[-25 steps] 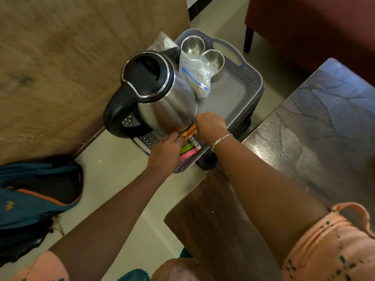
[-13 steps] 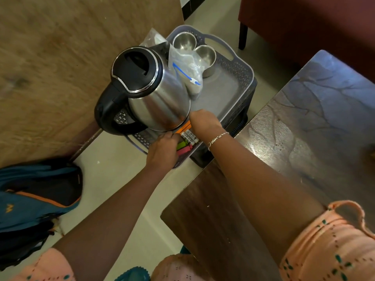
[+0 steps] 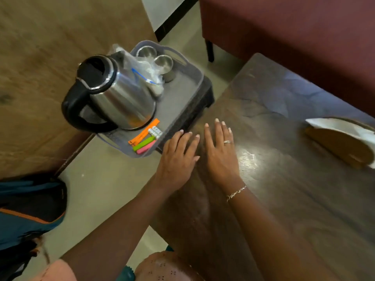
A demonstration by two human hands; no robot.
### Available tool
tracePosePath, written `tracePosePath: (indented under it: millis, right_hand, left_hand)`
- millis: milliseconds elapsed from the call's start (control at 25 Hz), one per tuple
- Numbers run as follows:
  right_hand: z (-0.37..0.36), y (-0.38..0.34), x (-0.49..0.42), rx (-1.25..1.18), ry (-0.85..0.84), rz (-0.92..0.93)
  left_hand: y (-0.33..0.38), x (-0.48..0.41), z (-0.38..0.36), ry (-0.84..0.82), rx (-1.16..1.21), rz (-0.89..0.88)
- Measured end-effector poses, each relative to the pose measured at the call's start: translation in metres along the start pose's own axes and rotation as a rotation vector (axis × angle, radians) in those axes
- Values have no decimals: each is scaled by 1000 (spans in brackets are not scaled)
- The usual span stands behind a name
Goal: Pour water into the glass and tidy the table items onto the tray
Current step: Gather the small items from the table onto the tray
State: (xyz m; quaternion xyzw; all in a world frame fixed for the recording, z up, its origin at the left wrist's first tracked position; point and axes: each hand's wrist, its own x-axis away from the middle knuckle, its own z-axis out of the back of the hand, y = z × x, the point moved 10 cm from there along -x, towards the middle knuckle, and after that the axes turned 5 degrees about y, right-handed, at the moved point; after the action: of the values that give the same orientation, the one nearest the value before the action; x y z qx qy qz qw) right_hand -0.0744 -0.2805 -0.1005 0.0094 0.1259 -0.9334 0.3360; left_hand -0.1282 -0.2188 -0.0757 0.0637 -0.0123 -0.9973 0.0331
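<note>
Now both hands lie flat on the dark table (image 3: 284, 199), fingers straight, holding nothing — the left hand (image 3: 178, 159) at the corner, the right hand (image 3: 220, 151) just beside it. At eleven o'clock from them sits the tray (image 3: 178, 102). Nearest on it are the coloured clips (image 3: 144, 139), then the kettle (image 3: 121, 94), a plastic bag (image 3: 146, 76) and, farthest, two steel cups (image 3: 163, 62). The tidying looks nearly done — water in a cup I cannot see. A napkin holder (image 3: 343, 145) at three o'clock sits off the tray.

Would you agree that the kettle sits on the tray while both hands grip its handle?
Not quite: the head view shows the kettle on the tray, but the left hand and right hand lie open on the table, gripping nothing.
</note>
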Motion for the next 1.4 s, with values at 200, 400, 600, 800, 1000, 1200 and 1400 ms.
tracePosePath:
  millis: [200,400,600,800,1000,1200,1400]
  right_hand:
    - [42,92,101,40,5,-148]
    - [77,190,206,88,-15,-346]
    - [120,277,301,165,14,-551]
    - [157,358,397,47,119,-770]
    - [147,415,547,-239,-76,-1124]
    - [125,386,604,-152,-315,-904]
    - [105,384,615,-85,-328,-773]
  left_hand:
    - [126,14,-9,-76,81,-73]
    - [259,26,-12,-120,127,-254]
    - [378,33,-4,-99,232,-405]
    - [461,37,-3,-59,247,-569]
    - [524,38,-18,-85,226,-786]
    - [573,32,-33,-108,145,-963]
    - [618,6,-50,-241,67,-896]
